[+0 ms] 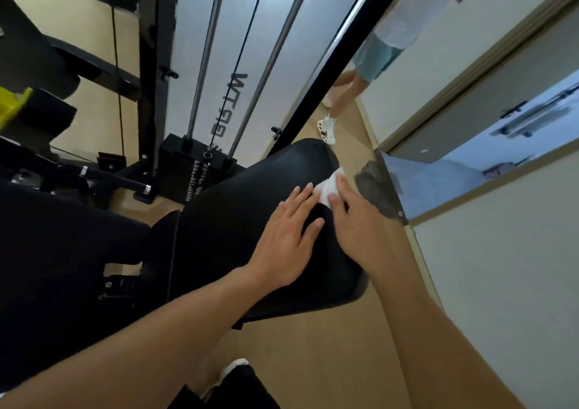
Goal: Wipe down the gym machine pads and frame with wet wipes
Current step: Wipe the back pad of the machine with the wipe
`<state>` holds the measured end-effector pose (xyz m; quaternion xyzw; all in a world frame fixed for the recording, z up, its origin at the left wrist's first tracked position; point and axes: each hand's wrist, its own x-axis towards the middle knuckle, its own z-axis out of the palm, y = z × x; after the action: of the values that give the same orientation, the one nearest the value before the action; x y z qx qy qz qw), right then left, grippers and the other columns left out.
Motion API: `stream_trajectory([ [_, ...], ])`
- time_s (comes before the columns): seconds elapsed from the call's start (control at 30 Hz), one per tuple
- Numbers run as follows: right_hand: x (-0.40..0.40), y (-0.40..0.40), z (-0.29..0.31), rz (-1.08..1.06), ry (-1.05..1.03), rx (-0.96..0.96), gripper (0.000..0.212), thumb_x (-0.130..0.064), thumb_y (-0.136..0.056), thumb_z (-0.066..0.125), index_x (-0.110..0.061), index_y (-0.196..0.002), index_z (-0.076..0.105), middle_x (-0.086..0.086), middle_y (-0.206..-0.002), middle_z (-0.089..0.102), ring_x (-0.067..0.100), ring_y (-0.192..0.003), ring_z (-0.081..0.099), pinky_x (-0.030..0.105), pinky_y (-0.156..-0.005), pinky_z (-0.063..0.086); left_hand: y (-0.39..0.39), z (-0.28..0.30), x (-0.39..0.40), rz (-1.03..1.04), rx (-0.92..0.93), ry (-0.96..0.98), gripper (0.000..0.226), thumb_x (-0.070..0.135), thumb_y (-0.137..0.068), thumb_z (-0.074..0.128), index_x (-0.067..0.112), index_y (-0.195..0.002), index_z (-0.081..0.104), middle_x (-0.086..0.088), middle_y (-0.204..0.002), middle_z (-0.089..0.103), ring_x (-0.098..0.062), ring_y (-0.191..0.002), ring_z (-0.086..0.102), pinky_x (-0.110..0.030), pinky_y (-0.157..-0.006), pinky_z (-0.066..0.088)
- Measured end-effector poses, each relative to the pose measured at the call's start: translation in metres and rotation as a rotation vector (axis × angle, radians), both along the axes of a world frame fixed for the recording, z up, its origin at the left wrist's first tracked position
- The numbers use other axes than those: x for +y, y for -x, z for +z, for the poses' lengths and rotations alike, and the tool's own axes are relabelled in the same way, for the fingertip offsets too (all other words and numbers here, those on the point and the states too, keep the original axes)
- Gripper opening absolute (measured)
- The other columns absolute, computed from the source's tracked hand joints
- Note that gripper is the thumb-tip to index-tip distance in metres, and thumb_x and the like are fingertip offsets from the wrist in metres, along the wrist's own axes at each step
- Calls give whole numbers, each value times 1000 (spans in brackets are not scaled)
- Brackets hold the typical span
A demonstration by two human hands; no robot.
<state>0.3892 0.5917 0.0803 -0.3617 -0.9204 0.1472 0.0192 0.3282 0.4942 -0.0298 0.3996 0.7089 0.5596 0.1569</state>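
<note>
A person's left hand [286, 233] lies flat, fingers straight and spread, on a black padded vinyl machine pad [238, 220], its fingertips touching a white crumpled wet wipe [329, 187]. The right hand [357, 220] presses the wipe against the pad's far right edge, fingers extended (how much wipe sits beneath them is hidden). Beyond stand two steel guide rods [203, 64], a black weight stack [194, 161] and a wall mirror [454, 79].
</note>
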Motion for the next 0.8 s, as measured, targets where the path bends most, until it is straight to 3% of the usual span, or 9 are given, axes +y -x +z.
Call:
stream_trajectory([
  [0.13,49,45,-3,47,151,39,46,-33,-111,29,-22,-156,36,11,-152,51,29,-138,47,35,-106,35,-6,2,12,72,23,58,55,45,-107,31,30,-159,22,17,-167,12,4,-152,-3,-40,-127,11],
  [0.23,75,58,-12,129,214,128,49,-36,-111,33,-19,-156,38,-1,-162,38,19,-149,35,29,-117,25,-12,0,13,114,2,67,55,47,-107,32,33,-158,21,19,-166,11,5,-151,-4,-41,-127,10],
  [0.33,87,31,-29,238,280,253,49,-40,-110,34,-30,-158,35,-12,-164,33,5,-150,29,30,-126,20,-19,1,12,163,-4,53,54,47,-106,34,33,-158,26,20,-165,16,4,-152,2,-41,-127,12],
  [0.43,84,-22,-40,461,353,363,47,-30,-111,38,-31,-158,34,-16,-164,30,-3,-150,24,20,-125,18,-29,2,11,247,-45,50,52,47,-105,37,35,-155,31,23,-162,22,6,-150,8,-35,-126,14],
  [0.57,84,-87,-62,902,242,428,45,-19,-109,39,-6,-152,39,4,-163,35,19,-154,28,32,-125,23,-39,7,10,359,-141,71,46,40,-105,45,38,-150,41,25,-158,32,10,-147,19,-30,-124,19],
  [0.67,107,-80,-70,1123,207,413,45,-20,-110,37,3,-148,42,13,-161,38,28,-153,29,43,-125,25,-55,7,7,449,-195,53,43,39,-102,50,37,-146,49,24,-153,42,8,-143,30,-33,-123,25],
  [0.8,151,1,-56,967,230,324,50,-27,-111,31,-9,-158,29,3,-168,22,11,-157,13,40,-128,14,-85,4,-3,564,-243,29,42,44,-98,51,39,-139,57,29,-144,51,9,-136,42,-34,-119,34],
])
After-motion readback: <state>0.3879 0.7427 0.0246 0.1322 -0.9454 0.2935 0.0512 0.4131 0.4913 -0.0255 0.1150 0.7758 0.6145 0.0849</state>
